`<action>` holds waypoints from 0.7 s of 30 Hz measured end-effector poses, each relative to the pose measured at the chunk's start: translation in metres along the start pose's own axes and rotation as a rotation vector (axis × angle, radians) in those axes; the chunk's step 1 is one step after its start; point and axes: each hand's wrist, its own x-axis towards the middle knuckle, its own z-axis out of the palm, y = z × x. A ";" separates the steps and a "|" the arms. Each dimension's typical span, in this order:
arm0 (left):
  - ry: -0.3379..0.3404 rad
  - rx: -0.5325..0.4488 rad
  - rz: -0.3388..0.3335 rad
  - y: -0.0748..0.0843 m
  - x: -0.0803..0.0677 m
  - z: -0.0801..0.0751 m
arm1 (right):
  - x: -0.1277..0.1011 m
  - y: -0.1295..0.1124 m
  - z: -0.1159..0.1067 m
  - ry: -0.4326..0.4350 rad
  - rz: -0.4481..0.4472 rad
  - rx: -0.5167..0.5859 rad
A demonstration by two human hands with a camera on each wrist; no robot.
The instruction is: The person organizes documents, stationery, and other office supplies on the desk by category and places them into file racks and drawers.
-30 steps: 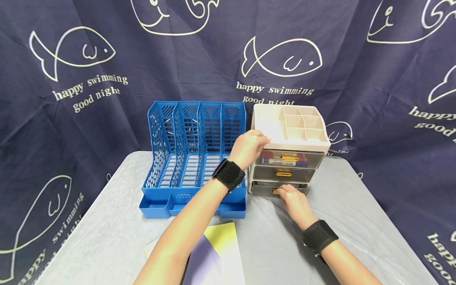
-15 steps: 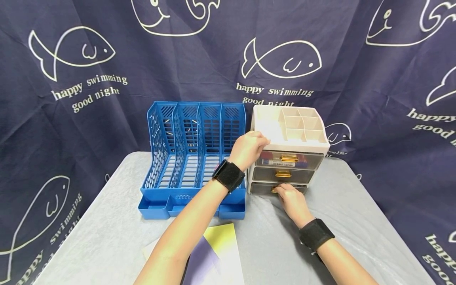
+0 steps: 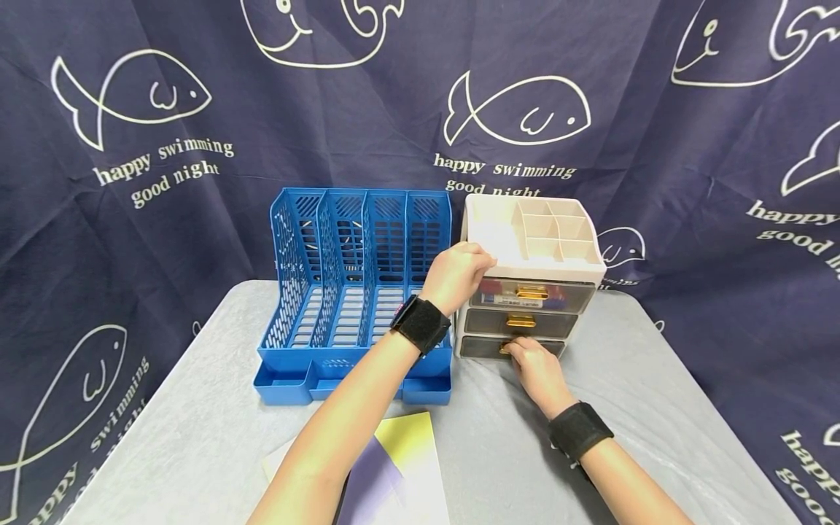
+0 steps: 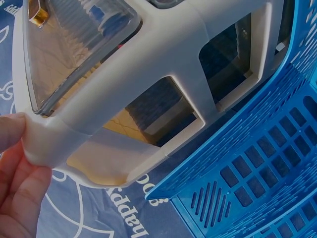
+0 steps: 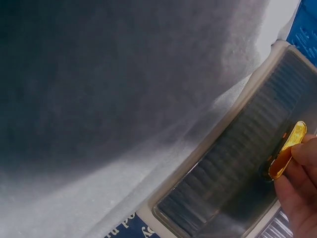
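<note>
Worktop [image 3: 197, 430], head view: grey cloth-covered surface before a navy fish-print curtain [image 3: 689, 146]. On it stand a blue file rack [image 3: 357, 292] and, just beside it, a beige drawer organizer [image 3: 531, 281]; coloured paper sheets [image 3: 403, 467] lie at the near edge. Left hand [image 3: 456, 273] grips the organizer's top front corner; right hand [image 3: 534, 364] pinches the bottom drawer's gold handle [image 3: 507, 348].
Left wrist view: fingers [image 4: 15, 163] curl round the beige frame, rack alongside.
Right wrist view: fingertips [image 5: 297, 183] clasp the gold handle on the smoky bottom drawer [image 5: 233, 173], grey cloth below.
</note>
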 end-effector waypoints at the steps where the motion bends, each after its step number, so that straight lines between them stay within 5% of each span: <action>1: 0.001 0.001 0.000 0.000 0.000 0.000 | 0.000 0.000 0.000 -0.004 0.002 0.003; 21: 0.003 -0.020 -0.023 0.001 -0.001 0.002 | -0.006 -0.029 -0.037 -0.070 0.082 0.137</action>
